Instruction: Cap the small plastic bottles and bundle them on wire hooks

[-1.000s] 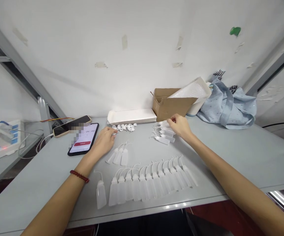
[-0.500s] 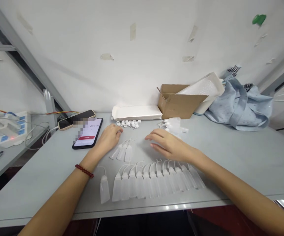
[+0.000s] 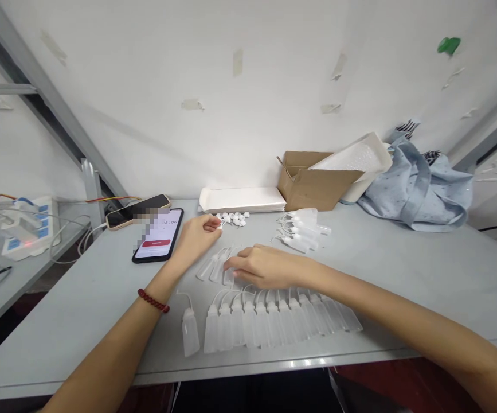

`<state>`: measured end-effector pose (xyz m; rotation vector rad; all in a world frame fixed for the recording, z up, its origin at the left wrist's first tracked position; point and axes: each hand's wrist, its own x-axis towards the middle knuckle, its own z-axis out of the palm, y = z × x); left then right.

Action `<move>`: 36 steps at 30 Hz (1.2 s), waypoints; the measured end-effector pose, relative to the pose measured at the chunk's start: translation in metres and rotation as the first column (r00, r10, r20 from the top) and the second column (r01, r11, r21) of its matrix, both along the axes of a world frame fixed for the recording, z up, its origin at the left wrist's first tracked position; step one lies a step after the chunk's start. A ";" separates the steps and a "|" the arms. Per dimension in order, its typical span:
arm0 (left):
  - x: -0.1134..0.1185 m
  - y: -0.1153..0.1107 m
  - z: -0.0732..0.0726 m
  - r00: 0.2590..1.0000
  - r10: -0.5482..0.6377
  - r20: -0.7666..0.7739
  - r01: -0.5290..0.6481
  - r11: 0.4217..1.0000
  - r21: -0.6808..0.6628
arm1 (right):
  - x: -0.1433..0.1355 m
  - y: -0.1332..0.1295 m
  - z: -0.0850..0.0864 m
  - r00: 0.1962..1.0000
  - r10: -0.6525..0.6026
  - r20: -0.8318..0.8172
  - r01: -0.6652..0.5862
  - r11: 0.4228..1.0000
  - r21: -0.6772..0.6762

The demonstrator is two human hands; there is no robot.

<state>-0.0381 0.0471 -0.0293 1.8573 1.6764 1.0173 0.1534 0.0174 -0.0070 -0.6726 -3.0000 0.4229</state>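
right hand (image 3: 261, 267), fingers slightly parted, nears the rightmost of three bottles (image 3: 217, 271), contact unclear, long axes slanting toward the back edge of the bench (image 3: 424, 269); left hand (image 3: 199, 235), farther, curls by white caps (image 3: 235, 218), grip hidden.

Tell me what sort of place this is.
Probably a workbench, perhaps in a small workshop. What suggests it: a row of bottles laid side by side near the front edge, a cluster of small white caps further back, and an open cardboard box by the wall.
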 end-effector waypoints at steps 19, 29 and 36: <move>0.021 -0.024 0.018 0.846 -0.076 0.527 0.212 0.956 -0.201 | 0.060 0.012 -0.012 0.903 -0.287 -0.320 0.279 0.958 -0.073; 0.038 -0.038 0.017 0.777 -0.185 0.601 0.395 0.888 -0.236 | 0.064 0.005 -0.022 0.659 -0.574 -0.487 0.315 0.798 -0.514; 0.042 -0.041 0.017 0.772 -0.103 0.627 0.332 0.907 -0.259 | 0.059 -0.009 -0.019 0.682 -0.585 -0.440 0.112 0.678 -0.727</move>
